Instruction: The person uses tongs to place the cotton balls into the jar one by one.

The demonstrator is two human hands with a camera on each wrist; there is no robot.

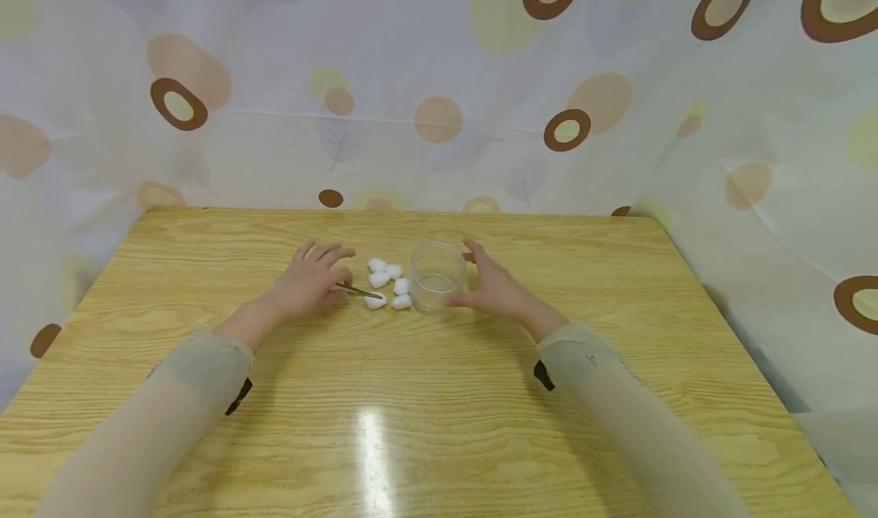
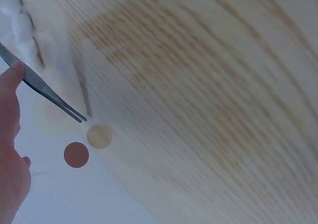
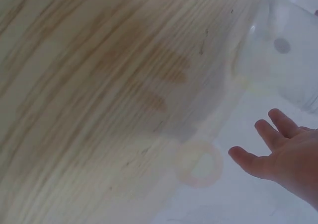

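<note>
Clear jar (image 1: 437,280) upright on wood table (image 1: 453,373), cotton balls (image 1: 379,279) at its 9 o'clock. Right hand (image 1: 497,288) at 3, fingers spread, contact unclear. Left hand (image 1: 307,283) pinches tweezers (image 2: 42,88). Patterned sheet (image 1: 384,53) at 12.

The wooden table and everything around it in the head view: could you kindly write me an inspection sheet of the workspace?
Surface: wooden table, bright reflection toward the near edge.
Job's things: six white balls, cotton-like, left of a clear container; tweezers reach over one ball in the head view, contact unclear.
Clutter: nothing seen.
Left hand: holds the tweezers.
Right hand: thumb and fingers curved round the container's right side; firmness unclear.
Cables: nothing seen.
Surroundings: pale patterned sheeting behind the table and along both sides.
</note>
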